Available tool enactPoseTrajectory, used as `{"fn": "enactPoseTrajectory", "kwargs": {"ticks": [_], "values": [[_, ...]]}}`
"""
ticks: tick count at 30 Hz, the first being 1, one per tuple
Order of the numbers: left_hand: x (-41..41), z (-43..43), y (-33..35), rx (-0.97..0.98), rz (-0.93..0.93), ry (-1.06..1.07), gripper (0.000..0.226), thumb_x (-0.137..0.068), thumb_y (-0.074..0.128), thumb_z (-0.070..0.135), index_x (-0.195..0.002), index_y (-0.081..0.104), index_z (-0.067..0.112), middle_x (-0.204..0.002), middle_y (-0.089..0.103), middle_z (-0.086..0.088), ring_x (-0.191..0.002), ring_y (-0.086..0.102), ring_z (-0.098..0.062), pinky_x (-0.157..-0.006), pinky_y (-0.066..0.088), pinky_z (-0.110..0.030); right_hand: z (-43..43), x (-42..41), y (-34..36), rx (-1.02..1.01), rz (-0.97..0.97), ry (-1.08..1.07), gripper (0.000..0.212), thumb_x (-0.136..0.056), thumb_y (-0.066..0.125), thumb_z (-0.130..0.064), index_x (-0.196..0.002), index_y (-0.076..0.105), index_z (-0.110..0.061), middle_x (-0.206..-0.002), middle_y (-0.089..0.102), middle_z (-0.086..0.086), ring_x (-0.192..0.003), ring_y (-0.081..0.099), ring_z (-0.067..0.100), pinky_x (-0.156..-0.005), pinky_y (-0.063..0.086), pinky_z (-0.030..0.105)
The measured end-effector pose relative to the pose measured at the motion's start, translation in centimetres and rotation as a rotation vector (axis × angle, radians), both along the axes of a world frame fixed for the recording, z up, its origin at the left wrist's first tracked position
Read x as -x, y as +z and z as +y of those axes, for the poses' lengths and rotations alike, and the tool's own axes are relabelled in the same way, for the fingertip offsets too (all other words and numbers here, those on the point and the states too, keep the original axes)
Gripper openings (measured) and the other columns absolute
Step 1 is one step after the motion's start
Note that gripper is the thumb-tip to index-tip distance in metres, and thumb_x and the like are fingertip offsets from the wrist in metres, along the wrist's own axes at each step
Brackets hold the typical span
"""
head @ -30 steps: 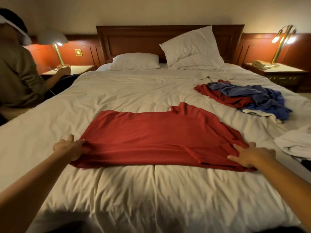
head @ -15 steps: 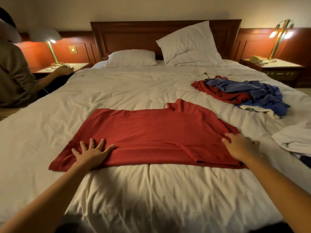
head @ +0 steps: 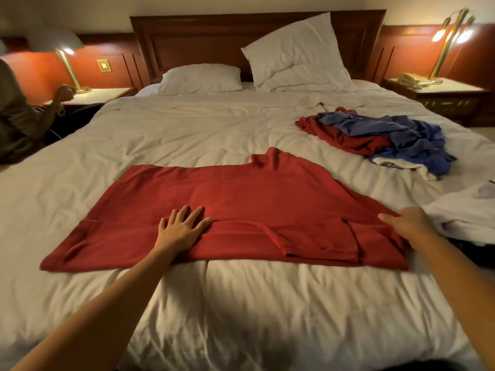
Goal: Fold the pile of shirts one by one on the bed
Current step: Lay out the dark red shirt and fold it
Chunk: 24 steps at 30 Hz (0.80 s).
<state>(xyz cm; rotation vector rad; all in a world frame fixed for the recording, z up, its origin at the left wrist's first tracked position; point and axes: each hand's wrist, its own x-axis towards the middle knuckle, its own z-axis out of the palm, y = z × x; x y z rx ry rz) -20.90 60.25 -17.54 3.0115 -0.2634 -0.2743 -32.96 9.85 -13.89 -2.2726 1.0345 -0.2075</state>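
Observation:
A red shirt (head: 235,199) lies spread sideways on the white bed (head: 241,303), its near long edge folded inward with a sleeve tucked on top. My left hand (head: 182,226) rests flat on the fold with fingers spread. At the shirt's right end my right hand (head: 409,223) lies on the fabric, thumb pointing left; its fingers are hidden behind the hand. A pile of shirts (head: 380,137), red, blue and white, sits at the far right of the bed.
White garments (head: 466,218) lie at the bed's right edge beside my right hand. Two pillows (head: 294,54) lean at the headboard. A person (head: 18,113) sits at the left by a nightstand with a lamp. Another lamp and a phone stand on the right nightstand (head: 439,89).
My left hand let go of the shirt's left end and slid right along the fold, now lying flat near the middle. My right hand moved slightly outward at the right end.

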Motion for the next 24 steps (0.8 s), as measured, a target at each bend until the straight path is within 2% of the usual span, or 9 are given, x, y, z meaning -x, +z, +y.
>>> {"fn": "enactPoseTrajectory", "kwargs": {"ticks": [3, 8, 9, 13, 15, 18, 20, 22, 24], "values": [[0.0, -0.2, -0.3, 0.026, -0.018, 0.022, 0.063, -0.097, 0.023, 0.069, -0.155, 0.007, 0.05, -0.167, 0.005, -0.001, -0.154, 0.001, -0.026, -0.122, 0.005, -0.051, -0.6, 0.9, 0.1, 0.048, -0.021, 0.031, 0.048, -0.091, 0.068, -0.038, -0.068, 0.061, 0.003, -0.065, 0.06, 0.018, -0.063, 0.056, 0.03, -0.062, 0.04, 0.037], [-0.1, 0.0, -0.3, 0.013, -0.031, 0.024, 0.063, -0.097, 0.023, 0.069, -0.155, 0.008, 0.05, -0.167, 0.006, -0.001, -0.154, 0.002, -0.025, -0.122, 0.005, -0.052, 0.6, 2.8, -0.4, 0.012, -0.059, 0.086, 0.054, -0.084, 0.063, -0.062, -0.089, 0.062, -0.008, -0.087, 0.067, 0.016, -0.087, 0.063, 0.036, -0.079, 0.049, 0.041], [-0.1, 0.0, -0.3, 0.004, -0.031, 0.018, 0.063, -0.097, 0.023, 0.068, -0.155, 0.008, 0.05, -0.167, 0.006, -0.001, -0.153, 0.002, -0.025, -0.122, 0.006, -0.052, 0.9, 3.1, -0.7, 0.02, -0.074, 0.109, 0.053, -0.083, 0.066, -0.06, -0.094, 0.063, -0.008, -0.092, 0.068, 0.016, -0.091, 0.064, 0.036, -0.081, 0.05, 0.042], [0.2, 0.1, -0.1, -0.028, -0.035, -0.001, 0.062, -0.099, 0.025, 0.065, -0.156, 0.007, 0.049, -0.167, 0.005, -0.002, -0.153, 0.002, -0.026, -0.122, 0.006, -0.052, 2.4, 4.3, -1.1, 0.083, -0.136, 0.172, 0.024, -0.087, 0.075, -0.025, -0.099, 0.055, -0.018, -0.112, 0.068, 0.021, -0.103, 0.063, 0.04, -0.083, 0.046, 0.04], [0.3, 0.1, 0.2, -0.045, -0.028, -0.01, 0.061, -0.1, 0.026, 0.063, -0.156, 0.006, 0.048, -0.167, 0.004, -0.002, -0.153, 0.002, -0.028, -0.122, 0.007, -0.052, 2.6, 4.5, -0.4, 0.141, -0.044, 0.189, 0.023, -0.089, 0.072, -0.021, -0.104, 0.056, -0.017, -0.115, 0.067, 0.021, -0.104, 0.061, 0.04, -0.082, 0.046, 0.039], [-0.1, 0.3, 0.5, -0.114, 0.002, -0.061, 0.06, -0.101, 0.025, 0.06, -0.156, 0.002, 0.049, -0.168, -0.002, -0.004, -0.153, 0.001, -0.032, -0.121, 0.009, -0.054, 3.8, 3.6, 1.6, 0.359, 0.208, 0.176, 0.03, -0.095, 0.057, -0.02, -0.125, 0.056, -0.02, -0.127, 0.056, 0.02, -0.114, 0.055, 0.04, -0.091, 0.046, 0.043], [-0.7, 0.7, 0.8, -0.153, 0.027, -0.108, 0.058, -0.102, 0.023, 0.058, -0.155, 0.0, 0.05, -0.168, -0.006, -0.004, -0.153, 0.0, -0.034, -0.12, 0.011, -0.056, 6.3, 2.1, 2.6, 0.452, 0.207, 0.184, 0.041, -0.097, 0.045, -0.017, -0.136, 0.053, -0.025, -0.136, 0.045, 0.018, -0.121, 0.046, 0.041, -0.1, 0.04, 0.049], [-1.5, 1.3, 1.0, -0.203, 0.047, -0.163, 0.055, -0.104, 0.022, 0.054, -0.154, -0.002, 0.051, -0.167, -0.01, -0.004, -0.153, -0.002, -0.036, -0.12, 0.011, -0.057, 10.2, 0.0, 2.8, 0.441, 0.102, 0.319, 0.041, -0.1, 0.043, -0.027, -0.14, 0.051, -0.028, -0.144, 0.044, 0.011, -0.13, 0.042, 0.036, -0.107, 0.035, 0.049], [-2.4, 2.2, 0.9, -0.214, 0.062, -0.186, 0.053, -0.105, 0.019, 0.053, -0.153, -0.004, 0.052, -0.167, -0.014, -0.003, -0.153, -0.005, -0.036, -0.12, 0.009, -0.057, 14.7, -2.3, 2.2, 0.328, 0.093, 0.536, 0.048, -0.102, 0.039, -0.047, -0.146, 0.047, -0.029, -0.154, 0.04, 0.004, -0.143, 0.032, 0.029, -0.116, 0.026, 0.047]]}}
